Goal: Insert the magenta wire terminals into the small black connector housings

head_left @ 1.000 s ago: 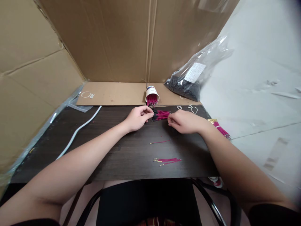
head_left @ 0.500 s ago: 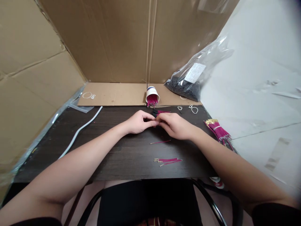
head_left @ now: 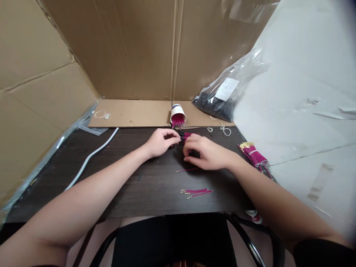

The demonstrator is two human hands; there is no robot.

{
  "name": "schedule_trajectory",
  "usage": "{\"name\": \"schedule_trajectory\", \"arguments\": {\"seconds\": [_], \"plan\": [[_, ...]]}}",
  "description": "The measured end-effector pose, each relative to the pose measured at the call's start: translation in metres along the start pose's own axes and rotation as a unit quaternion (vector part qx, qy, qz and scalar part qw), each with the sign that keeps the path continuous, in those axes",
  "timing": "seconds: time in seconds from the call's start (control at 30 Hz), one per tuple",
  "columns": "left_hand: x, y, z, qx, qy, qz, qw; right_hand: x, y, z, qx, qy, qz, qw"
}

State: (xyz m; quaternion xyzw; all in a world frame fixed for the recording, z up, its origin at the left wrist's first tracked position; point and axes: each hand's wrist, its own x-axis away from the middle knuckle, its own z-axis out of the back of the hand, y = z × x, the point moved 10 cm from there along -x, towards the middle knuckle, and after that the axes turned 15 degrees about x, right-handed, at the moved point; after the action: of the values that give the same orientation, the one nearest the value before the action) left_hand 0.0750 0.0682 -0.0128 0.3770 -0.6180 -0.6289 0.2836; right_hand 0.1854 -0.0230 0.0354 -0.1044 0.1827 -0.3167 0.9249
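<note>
My left hand [head_left: 162, 143] is closed in a pinch beside the black ends of a pile of magenta wires [head_left: 189, 135]. What its fingertips hold, if anything, is too small to make out. Just to the right, my right hand [head_left: 207, 152] hovers with curled fingers and a gap between thumb and forefinger; nothing shows in it. Under it lies a single magenta wire [head_left: 183, 170] with a metal terminal, its right end hidden by the hand. Closer to me are several loose magenta wires [head_left: 197, 192] with gold terminals at their left ends.
A tipped paper cup [head_left: 177, 109] full of magenta wires lies on the cardboard strip [head_left: 133, 113]. Right of it are a clear bag of black pieces [head_left: 215, 105], rubber bands [head_left: 226, 132] and a banded wire bundle [head_left: 254, 154]. A pale tube [head_left: 91, 157] lies left.
My hands have come apart. The right one has moved toward me, over the single wire, and its fingers have parted; my left hand stays by the pile. The view has shifted slightly.
</note>
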Motion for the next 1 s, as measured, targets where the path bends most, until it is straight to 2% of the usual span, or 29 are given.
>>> {"name": "schedule_trajectory", "arguments": {"seconds": [0.2, 0.37, 0.63, 0.8, 0.9, 1.0], "plan": [[0.001, 0.002, 0.000, -0.020, 0.006, 0.005, 1.000, 0.002, -0.026, -0.032, -0.010, -0.133, 0.040, 0.990], [0.002, 0.002, 0.000, -0.034, 0.007, 0.012, 0.999, 0.001, -0.030, -0.042, 0.055, -0.166, 0.015, 0.984], [0.002, 0.000, 0.001, -0.042, 0.000, 0.011, 0.999, -0.001, -0.020, -0.034, 0.082, -0.146, -0.020, 0.986], [0.001, -0.001, 0.001, -0.045, -0.001, 0.014, 0.999, 0.001, -0.021, -0.040, 0.114, -0.148, -0.002, 0.982], [0.001, 0.000, 0.002, -0.047, 0.000, 0.010, 0.999, -0.001, -0.019, -0.037, 0.119, -0.106, 0.004, 0.987], [0.001, -0.001, 0.003, -0.033, 0.005, 0.009, 0.999, -0.004, -0.012, -0.023, 0.091, -0.027, 0.002, 0.995]]}}
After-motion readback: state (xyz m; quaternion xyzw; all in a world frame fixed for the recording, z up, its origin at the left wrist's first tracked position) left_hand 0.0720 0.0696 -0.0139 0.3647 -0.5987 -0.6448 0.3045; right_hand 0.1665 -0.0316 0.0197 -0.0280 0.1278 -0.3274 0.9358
